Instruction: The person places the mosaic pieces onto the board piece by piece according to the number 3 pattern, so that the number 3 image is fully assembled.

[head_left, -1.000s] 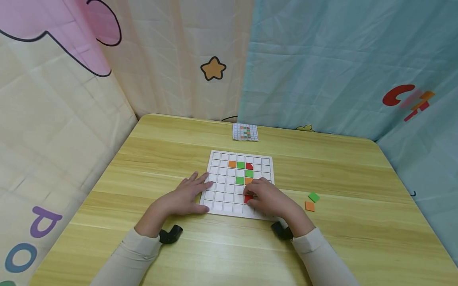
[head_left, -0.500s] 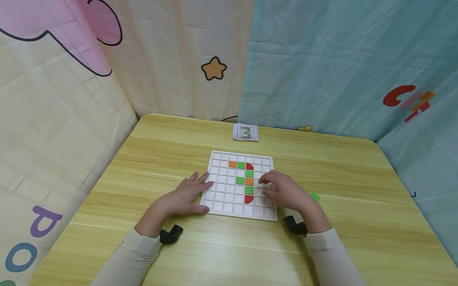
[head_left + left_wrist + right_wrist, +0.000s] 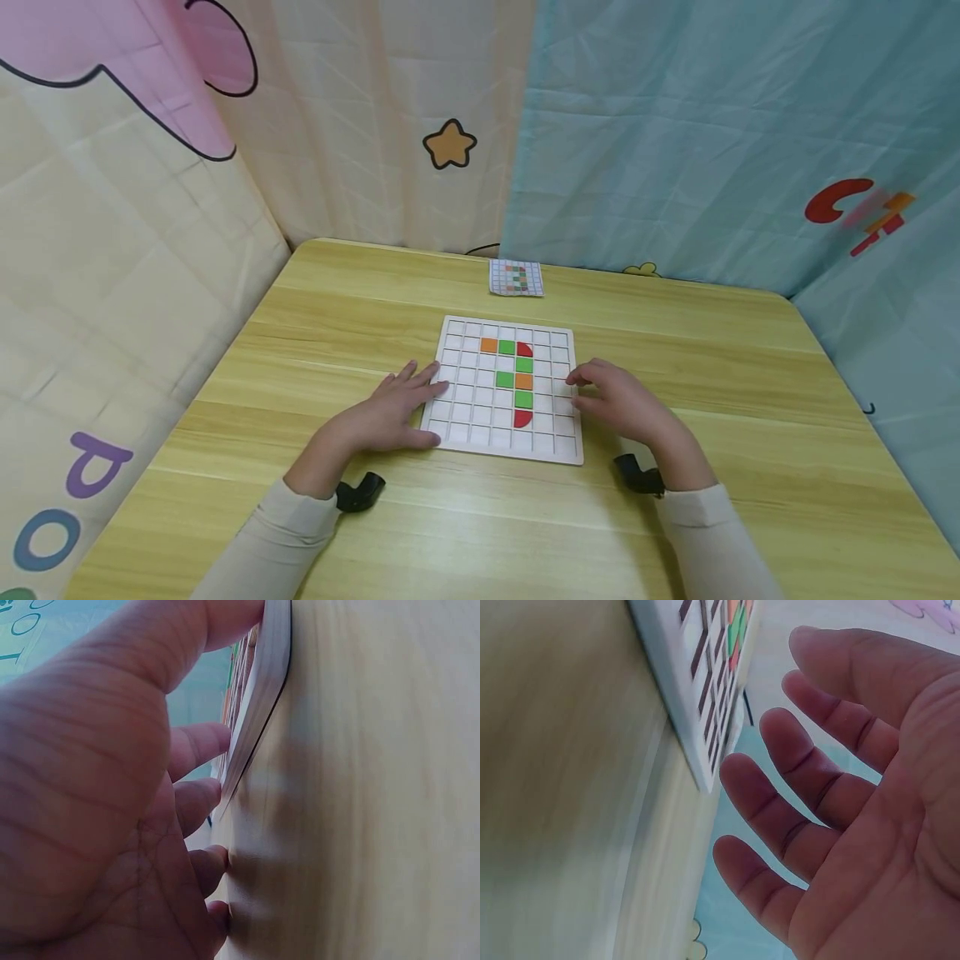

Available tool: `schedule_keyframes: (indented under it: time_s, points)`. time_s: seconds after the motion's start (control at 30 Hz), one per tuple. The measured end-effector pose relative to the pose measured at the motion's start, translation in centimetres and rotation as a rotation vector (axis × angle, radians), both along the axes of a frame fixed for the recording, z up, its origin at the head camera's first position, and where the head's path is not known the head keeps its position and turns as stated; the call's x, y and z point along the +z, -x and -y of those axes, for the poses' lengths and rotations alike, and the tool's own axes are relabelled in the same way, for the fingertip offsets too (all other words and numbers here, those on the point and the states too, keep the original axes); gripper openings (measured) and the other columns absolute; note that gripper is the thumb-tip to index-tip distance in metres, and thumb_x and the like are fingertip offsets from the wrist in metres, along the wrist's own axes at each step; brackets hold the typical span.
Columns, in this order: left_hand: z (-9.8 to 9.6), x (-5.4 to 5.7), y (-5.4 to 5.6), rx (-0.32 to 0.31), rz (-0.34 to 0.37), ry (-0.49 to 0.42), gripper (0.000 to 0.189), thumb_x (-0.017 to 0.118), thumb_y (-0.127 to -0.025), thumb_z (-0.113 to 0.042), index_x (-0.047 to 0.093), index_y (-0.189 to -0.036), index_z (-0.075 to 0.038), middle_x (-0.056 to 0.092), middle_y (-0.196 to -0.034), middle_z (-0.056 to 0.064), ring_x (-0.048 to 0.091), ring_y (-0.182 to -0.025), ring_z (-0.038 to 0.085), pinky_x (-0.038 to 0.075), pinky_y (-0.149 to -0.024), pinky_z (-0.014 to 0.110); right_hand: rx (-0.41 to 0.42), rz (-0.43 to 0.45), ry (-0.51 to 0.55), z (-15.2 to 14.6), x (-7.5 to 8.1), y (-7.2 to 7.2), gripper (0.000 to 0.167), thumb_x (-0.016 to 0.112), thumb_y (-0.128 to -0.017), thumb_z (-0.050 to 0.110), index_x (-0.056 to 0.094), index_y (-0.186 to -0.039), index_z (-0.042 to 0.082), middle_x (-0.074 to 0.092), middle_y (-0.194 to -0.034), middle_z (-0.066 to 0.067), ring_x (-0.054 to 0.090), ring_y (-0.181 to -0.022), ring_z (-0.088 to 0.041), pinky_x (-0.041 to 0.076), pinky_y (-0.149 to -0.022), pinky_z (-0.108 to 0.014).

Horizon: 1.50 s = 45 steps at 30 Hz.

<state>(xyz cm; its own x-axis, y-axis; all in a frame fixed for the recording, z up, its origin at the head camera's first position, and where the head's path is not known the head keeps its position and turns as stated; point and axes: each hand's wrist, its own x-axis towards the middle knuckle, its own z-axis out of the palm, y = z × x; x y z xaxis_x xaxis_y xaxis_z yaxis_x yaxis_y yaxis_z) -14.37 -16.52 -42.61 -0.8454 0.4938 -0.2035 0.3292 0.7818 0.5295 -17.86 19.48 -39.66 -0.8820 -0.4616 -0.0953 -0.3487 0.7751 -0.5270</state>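
Note:
A white grid board (image 3: 457, 415) lies on the table in the head view. Set in its cells are green square tiles (image 3: 523, 400), orange square tiles (image 3: 489, 345) and two red rounded-corner tiles (image 3: 522, 419). My left hand (image 3: 382, 414) rests with spread fingers on the board's left edge; the left wrist view shows thumb and fingers along the board's rim (image 3: 262, 697). Beside the right edge, my right hand (image 3: 622, 404) hovers with loosely bent fingers. Nothing lies between those fingers (image 3: 761, 799) in the right wrist view.
Behind the board lies a small printed card (image 3: 516, 277) with a coloured grid pattern. The wooden table (image 3: 375, 292) meets patterned curtains (image 3: 652, 150) at its back and sides. Black wrist fittings (image 3: 362, 492) sit at both cuffs.
My right hand has let go of the lower red tile and moved right, off the board. The loose green and orange tiles at right are now hidden behind it. My left hand stays put.

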Motion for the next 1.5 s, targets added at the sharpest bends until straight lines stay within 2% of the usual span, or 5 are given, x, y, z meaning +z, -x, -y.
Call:
schedule_keyframes:
  time_s: [0.43,0.93,1.3,1.5]
  points:
    - [-0.1,-0.1,0.0,0.007,0.003,-0.001,0.082,0.075,-0.085,-0.041,0.038,-0.154,-0.016,0.014,-0.165,0.005,-0.002,-0.151,0.034,0.004,-0.118,0.056,-0.015,-0.043,-0.007,-2.9,0.1,0.2,0.021,0.068,-0.093,0.007,0.066,-0.113,0.002,0.064,-0.115,-0.013,0.059,-0.110,-0.034,0.048,-0.094,-0.053]
    - [0.1,-0.1,0.0,0.000,0.002,-0.003,0.083,0.075,-0.085,-0.040,0.038,-0.154,-0.014,0.013,-0.165,0.006,-0.002,-0.151,0.036,0.004,-0.118,0.057,-0.089,-0.035,-0.037,-6.1,0.0,0.2,0.020,0.069,-0.092,0.009,0.067,-0.111,0.001,0.063,-0.115,-0.017,0.059,-0.109,-0.039,0.047,-0.092,-0.056]
    - [-0.1,0.0,0.0,0.006,0.008,0.012,0.083,0.074,-0.085,-0.042,0.037,-0.155,-0.016,0.013,-0.165,0.005,-0.002,-0.151,0.034,0.004,-0.118,0.056,-0.162,-0.006,-0.075,-9.6,0.1,0.2,0.025,0.067,-0.094,0.012,0.064,-0.114,-0.001,0.062,-0.118,-0.023,0.057,-0.110,-0.044,0.048,-0.087,-0.056]
    - [-0.1,0.1,0.0,0.006,0.010,0.012,0.083,0.074,-0.086,-0.042,0.037,-0.155,-0.016,0.013,-0.165,0.005,-0.002,-0.151,0.034,0.004,-0.118,0.055,-0.155,0.024,-0.054,-10.8,0.0,0.2,0.027,0.068,-0.093,0.014,0.064,-0.114,-0.003,0.064,-0.115,-0.021,0.058,-0.108,-0.040,0.047,-0.088,-0.056]
